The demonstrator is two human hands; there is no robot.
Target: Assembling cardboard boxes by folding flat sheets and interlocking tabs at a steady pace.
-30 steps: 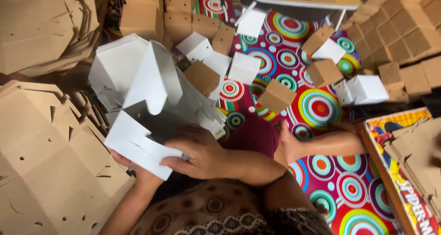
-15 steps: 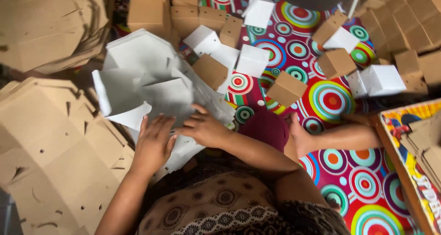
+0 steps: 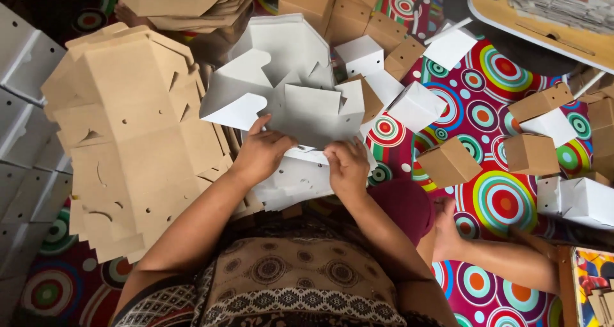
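Observation:
A flat die-cut cardboard sheet [image 3: 300,103], white side up, lies in front of me with its flaps spread. My left hand [image 3: 261,153] grips its near left edge, thumb on top. My right hand [image 3: 346,164] pinches the near edge just to the right. More white sheets [image 3: 288,183] lie stacked under both hands. A thick pile of brown flat die-cut sheets [image 3: 134,141] rests to the left of my left hand.
Several folded small boxes, brown [image 3: 449,163] and white [image 3: 417,105], are scattered on a bright circle-patterned mat [image 3: 505,202]. White boxes [image 3: 22,58] stack at far left. A wooden table edge [image 3: 531,30] sits top right. My bare foot [image 3: 448,228] lies right.
The camera view has shifted and closed in. Both hands moved onto the near edge of the white sheet, which now lies flatter with its flaps spread.

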